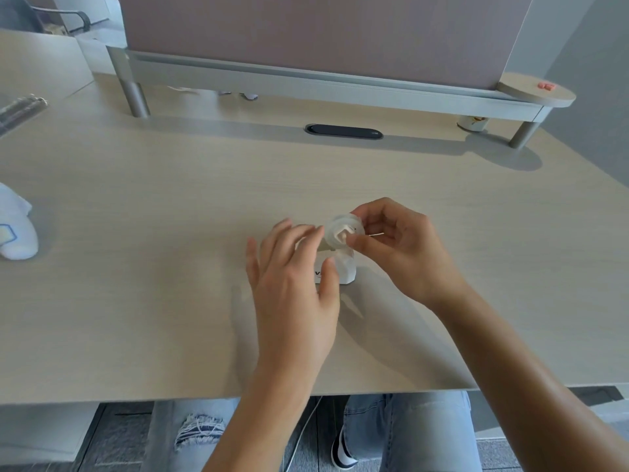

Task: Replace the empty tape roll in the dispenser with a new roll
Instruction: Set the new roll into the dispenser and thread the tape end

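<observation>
A small white tape dispenser stands on the light wooden desk near its middle. Just above it, my right hand pinches a clear tape roll with a pale hub, held tilted over the dispenser's top. My left hand is spread over the dispenser's left side, fingers apart, thumb against its front; most of the dispenser body is hidden behind it. I cannot tell whether the roll touches the dispenser.
A monitor riser on grey legs spans the back of the desk, with a black cable slot in front of it. A white cloth item lies at the left edge. A small cup stands under the riser at right.
</observation>
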Available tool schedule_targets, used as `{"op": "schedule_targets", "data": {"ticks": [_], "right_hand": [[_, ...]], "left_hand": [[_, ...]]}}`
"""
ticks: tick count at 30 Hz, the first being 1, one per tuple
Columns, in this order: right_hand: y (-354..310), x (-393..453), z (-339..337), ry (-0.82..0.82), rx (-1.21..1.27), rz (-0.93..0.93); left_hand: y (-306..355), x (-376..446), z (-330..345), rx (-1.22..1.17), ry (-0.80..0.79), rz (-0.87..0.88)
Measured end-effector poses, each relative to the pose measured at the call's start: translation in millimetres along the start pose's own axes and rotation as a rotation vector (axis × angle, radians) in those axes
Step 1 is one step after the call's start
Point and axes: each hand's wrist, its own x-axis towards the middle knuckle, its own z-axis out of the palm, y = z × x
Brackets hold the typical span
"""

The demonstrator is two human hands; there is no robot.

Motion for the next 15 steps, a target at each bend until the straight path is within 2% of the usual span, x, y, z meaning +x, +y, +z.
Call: {"op": "schedule_targets", "data": {"ticks": [9, 15], "right_hand": [[-6, 3, -3, -0.034, -0.043, -0.042], [-13, 6, 0, -0.051, -0.284, -0.058]], "left_hand": [[4, 2, 1, -0.064, -0.025, -0.026], [-3, 1, 4, -0.110, 0.015, 0.013]]}}
